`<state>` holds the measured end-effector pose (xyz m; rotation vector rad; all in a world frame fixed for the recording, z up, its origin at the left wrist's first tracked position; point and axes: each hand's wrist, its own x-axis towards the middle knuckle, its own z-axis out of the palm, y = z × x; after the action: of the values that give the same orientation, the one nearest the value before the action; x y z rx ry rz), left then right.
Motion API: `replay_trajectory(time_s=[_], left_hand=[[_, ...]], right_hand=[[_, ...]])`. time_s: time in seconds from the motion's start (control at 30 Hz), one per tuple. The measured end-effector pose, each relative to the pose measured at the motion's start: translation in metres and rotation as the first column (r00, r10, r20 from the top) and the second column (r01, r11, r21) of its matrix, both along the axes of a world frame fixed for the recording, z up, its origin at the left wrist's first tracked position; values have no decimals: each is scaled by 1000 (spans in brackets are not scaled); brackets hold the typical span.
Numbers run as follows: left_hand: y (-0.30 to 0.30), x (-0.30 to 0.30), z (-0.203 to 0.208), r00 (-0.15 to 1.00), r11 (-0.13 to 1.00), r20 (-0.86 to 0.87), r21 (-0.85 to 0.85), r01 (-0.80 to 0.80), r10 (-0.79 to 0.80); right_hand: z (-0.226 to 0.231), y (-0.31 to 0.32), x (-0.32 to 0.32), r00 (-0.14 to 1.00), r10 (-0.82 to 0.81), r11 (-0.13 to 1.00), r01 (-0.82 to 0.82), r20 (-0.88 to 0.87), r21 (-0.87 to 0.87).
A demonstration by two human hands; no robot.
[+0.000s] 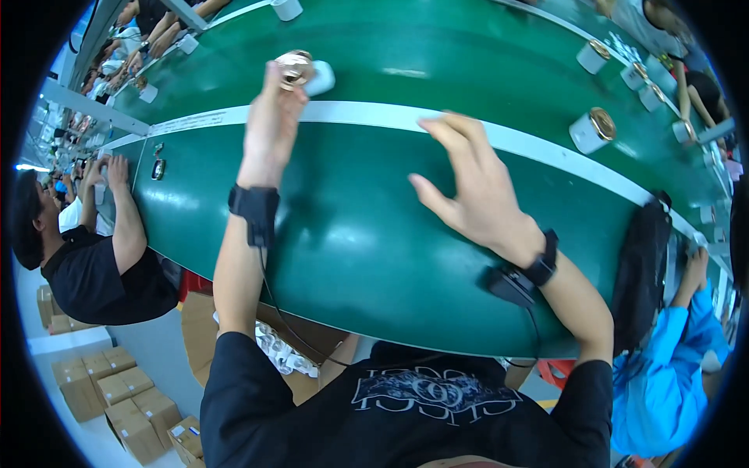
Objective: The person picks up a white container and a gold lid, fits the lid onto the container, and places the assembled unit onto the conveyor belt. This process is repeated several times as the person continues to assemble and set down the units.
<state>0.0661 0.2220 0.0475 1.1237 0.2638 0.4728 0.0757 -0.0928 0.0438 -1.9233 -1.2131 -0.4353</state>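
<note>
My left hand (271, 125) reaches to the far side of the bench and is closed on a white cylinder with a shiny gold top (296, 70). The piece is tilted, its white body showing to the right of the fingers. What exactly it is I cannot make out. My right hand (480, 183) hovers over the green bench (359, 234) with thumb and fingers apart, holding nothing. Beyond it to the right, a similar white cylinder with a gold top (593, 130) stands on the green conveyor belt (445, 47).
A white rail (374, 115) separates bench from belt. More white-and-gold cylinders (594, 56) stand at the far right. A black bag (644, 265) lies on the bench's right end; a small item (158, 168) lies left. An open carton (199, 335) sits below. Co-workers (94, 257) flank me.
</note>
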Motion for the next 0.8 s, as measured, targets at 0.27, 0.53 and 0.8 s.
replay_trajectory(time_s=[0.27, 0.53, 0.8], left_hand=[[-159, -43, 4, 862, 876, -234, 73, 476, -449], [-200, -60, 13, 938, 741, -149, 580, 338, -312], [-208, -49, -4, 837, 683, -371, 488, 543, -401]], right_hand=[[7, -6, 2, 989, -78, 987, 94, 125, -131], [13, -63, 18, 960, -160, 986, 147, -229, -74], [49, -82, 24, 412, 196, 980, -109, -890, 165]])
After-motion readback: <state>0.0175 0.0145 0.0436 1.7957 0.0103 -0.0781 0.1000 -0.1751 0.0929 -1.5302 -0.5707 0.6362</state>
